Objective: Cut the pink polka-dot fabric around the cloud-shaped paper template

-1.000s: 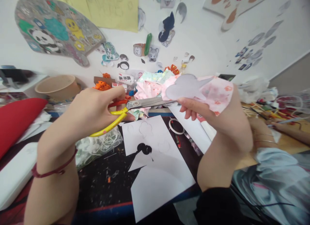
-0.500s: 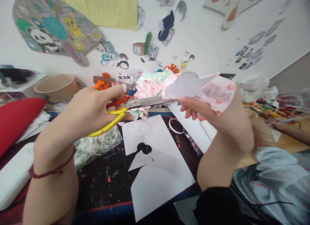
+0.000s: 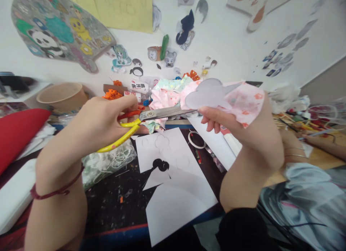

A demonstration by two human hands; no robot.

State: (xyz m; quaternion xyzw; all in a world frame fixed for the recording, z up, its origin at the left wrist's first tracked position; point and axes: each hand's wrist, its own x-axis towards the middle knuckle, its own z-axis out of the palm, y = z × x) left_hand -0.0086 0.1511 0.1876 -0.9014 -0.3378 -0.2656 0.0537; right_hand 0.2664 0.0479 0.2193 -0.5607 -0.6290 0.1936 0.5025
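My left hand (image 3: 108, 117) is closed around the yellow and orange handles of a pair of scissors (image 3: 159, 114). The blades point right and reach the edge of a cloud-shaped white paper cutout (image 3: 207, 94). Under the cutout lies pink patterned cloth (image 3: 247, 103). My right hand (image 3: 218, 119) pinches the cutout and cloth together, thumb on top, fingers curled beneath. The blade tips are close to my right thumb; whether they bite into the cloth is unclear. Below, a white paper sheet (image 3: 186, 186) with faint pencil outlines and cut-away parts lies on the dark tabletop (image 3: 108, 211).
A bag of white cords (image 3: 110, 161) sits at left, near a brown bowl (image 3: 61, 96) and a white case (image 3: 17, 197). A tape roll (image 3: 196, 140) lies right of the sheet. Crumpled cloth (image 3: 166, 97) is piled behind. Another person's arm (image 3: 323, 144) is at far right.
Hands, scissors, cutout and cloth hold nearly the same positions. The whole view has shifted very slightly.
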